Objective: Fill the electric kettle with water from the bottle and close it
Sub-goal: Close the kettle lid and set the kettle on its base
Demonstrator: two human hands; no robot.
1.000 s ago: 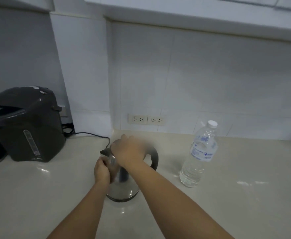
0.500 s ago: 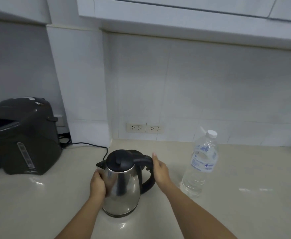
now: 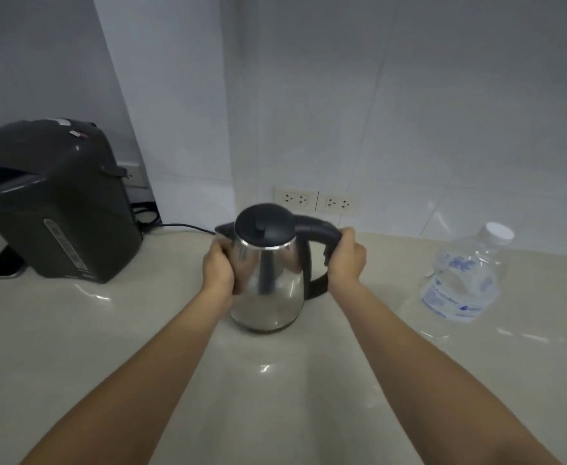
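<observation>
A steel electric kettle [image 3: 268, 290] with a black lid [image 3: 264, 224] and black handle stands upright on the counter in the middle of the view. Its lid is down. My left hand [image 3: 218, 268] grips the kettle's body on its left side, just below the spout. My right hand [image 3: 344, 260] is wrapped around the black handle on the right. A clear plastic water bottle [image 3: 460, 283] with a white cap and blue label stands to the right, apart from the kettle, cap on.
A dark hot-water dispenser [image 3: 54, 203] sits at the left, with a black cord [image 3: 181, 226] running behind the kettle. Two wall sockets [image 3: 315, 200] are in the tiled wall behind. The beige counter [image 3: 275, 397] stretches toward me.
My right hand came off the kettle's lid, moved to the right and closed around the handle. My left hand stayed on the kettle body. The camera tilted down and came closer.
</observation>
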